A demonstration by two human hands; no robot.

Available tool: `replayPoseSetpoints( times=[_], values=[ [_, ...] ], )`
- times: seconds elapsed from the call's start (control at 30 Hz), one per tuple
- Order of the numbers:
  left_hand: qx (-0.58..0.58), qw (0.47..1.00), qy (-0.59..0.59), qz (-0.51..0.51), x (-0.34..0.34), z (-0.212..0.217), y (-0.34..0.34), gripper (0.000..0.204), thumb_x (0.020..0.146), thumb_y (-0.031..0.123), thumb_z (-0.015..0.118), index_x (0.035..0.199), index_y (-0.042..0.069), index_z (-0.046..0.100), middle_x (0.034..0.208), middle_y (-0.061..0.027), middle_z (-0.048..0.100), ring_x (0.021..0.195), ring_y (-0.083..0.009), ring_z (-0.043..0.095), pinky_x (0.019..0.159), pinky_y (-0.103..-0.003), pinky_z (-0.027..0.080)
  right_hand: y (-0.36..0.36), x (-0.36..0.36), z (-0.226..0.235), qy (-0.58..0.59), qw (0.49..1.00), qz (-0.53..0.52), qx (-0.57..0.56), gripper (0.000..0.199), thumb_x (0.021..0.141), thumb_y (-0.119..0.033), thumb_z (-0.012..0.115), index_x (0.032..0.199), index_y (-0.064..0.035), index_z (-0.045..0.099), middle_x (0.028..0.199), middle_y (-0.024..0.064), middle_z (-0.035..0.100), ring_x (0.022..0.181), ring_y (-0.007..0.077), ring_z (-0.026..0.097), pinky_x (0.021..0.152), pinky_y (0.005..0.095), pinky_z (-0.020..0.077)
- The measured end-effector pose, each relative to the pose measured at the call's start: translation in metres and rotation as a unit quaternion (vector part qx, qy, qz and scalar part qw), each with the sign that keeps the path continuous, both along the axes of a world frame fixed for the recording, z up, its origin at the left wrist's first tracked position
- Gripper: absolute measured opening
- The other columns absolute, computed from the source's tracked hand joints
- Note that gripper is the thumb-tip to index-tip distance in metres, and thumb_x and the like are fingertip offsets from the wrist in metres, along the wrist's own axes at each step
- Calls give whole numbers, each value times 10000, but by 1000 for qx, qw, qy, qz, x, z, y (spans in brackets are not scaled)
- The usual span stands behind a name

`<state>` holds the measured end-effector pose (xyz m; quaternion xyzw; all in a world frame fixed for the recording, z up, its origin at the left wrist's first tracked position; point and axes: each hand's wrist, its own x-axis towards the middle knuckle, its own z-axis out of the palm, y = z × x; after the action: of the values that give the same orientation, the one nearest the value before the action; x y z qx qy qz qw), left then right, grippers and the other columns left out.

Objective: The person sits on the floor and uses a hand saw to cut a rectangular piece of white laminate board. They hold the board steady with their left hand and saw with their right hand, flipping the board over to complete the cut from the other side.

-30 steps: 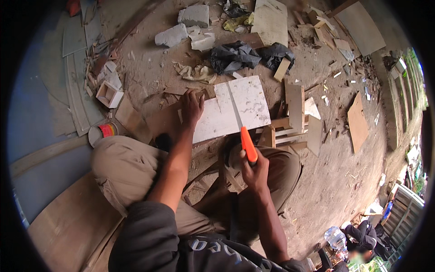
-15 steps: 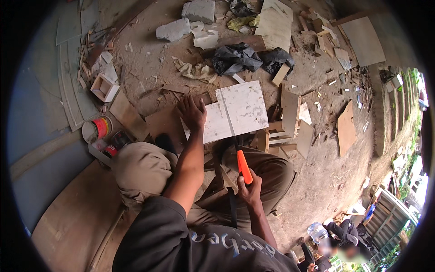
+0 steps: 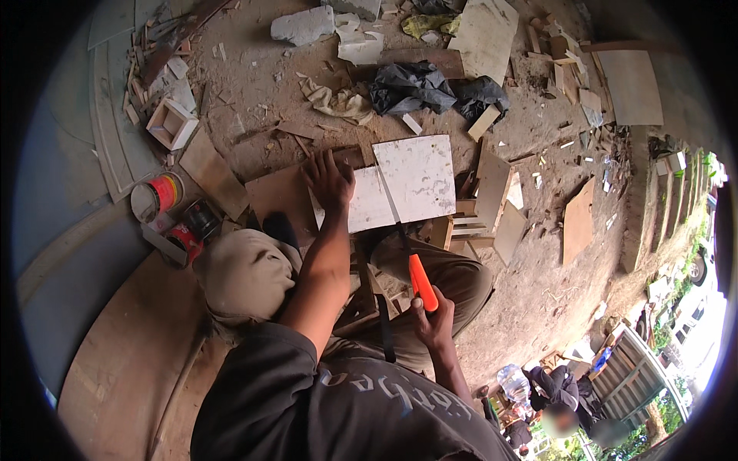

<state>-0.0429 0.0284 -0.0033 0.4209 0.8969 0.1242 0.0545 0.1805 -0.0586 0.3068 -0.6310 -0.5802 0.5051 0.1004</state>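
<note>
A white-faced board (image 3: 423, 178) with dark smudges lies in front of me, above my bent legs. Across it runs the thin blade of a handsaw (image 3: 390, 195), with an orange handle near my right knee. The handle is in the closed grip of my right hand (image 3: 436, 316). On the board's left part rests my left hand (image 3: 330, 181), palm down and fingers stretched out, holding nothing. Its fingertips reach over a brown wooden board (image 3: 273, 192). How deep the blade sits in the white board is hard to tell.
Paint cans (image 3: 165, 192) stand at the left, near a small wooden box (image 3: 171, 125). Black plastic (image 3: 413, 87) and concrete blocks (image 3: 304, 26) lie farther off. Wooden offcuts (image 3: 492, 192) are stacked right of the board. Another person (image 3: 555, 388) is at the lower right.
The saw handle sits slightly farther from the board's near edge, drawn a little toward me. My left hand stays on the board. The whole view has shifted slightly.
</note>
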Motion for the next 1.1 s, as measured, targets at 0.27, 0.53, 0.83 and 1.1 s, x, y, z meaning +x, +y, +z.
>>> replayPoseSetpoints(
  times=[0.27,0.53,0.83,1.1],
  values=[
    [13,1000,-7,11,0,4,5,517,901,356,491,1340,94,564,1420,-133,546,1409,-313,403,1175,-575,211,9,-22,29,-34,999,-30,0,297,925,-250,700,930,26,590,690,183,607,610,301,632,617,364,492],
    [37,999,32,7,4,5,6,509,884,348,509,1316,90,579,1399,-142,562,1367,-325,455,1151,-588,253,45,-52,-33,-34,999,-35,-13,295,963,-241,673,921,42,599,673,219,596,546,207,566,557,339,465],
    [57,998,36,18,3,-4,1,521,842,342,561,1302,99,591,1369,-155,577,1326,-340,489,1136,-579,280,11,-23,30,-28,998,-47,16,214,943,-137,635,1037,55,623,731,166,638,695,188,647,651,346,494],
    [63,997,48,6,0,-11,3,542,831,355,570,1311,104,585,1363,-147,582,1330,-335,490,1117,-584,304,37,-41,-8,-30,998,-51,-9,248,955,-189,659,1027,47,643,716,186,636,659,128,572,626,325,478]
  ],
)
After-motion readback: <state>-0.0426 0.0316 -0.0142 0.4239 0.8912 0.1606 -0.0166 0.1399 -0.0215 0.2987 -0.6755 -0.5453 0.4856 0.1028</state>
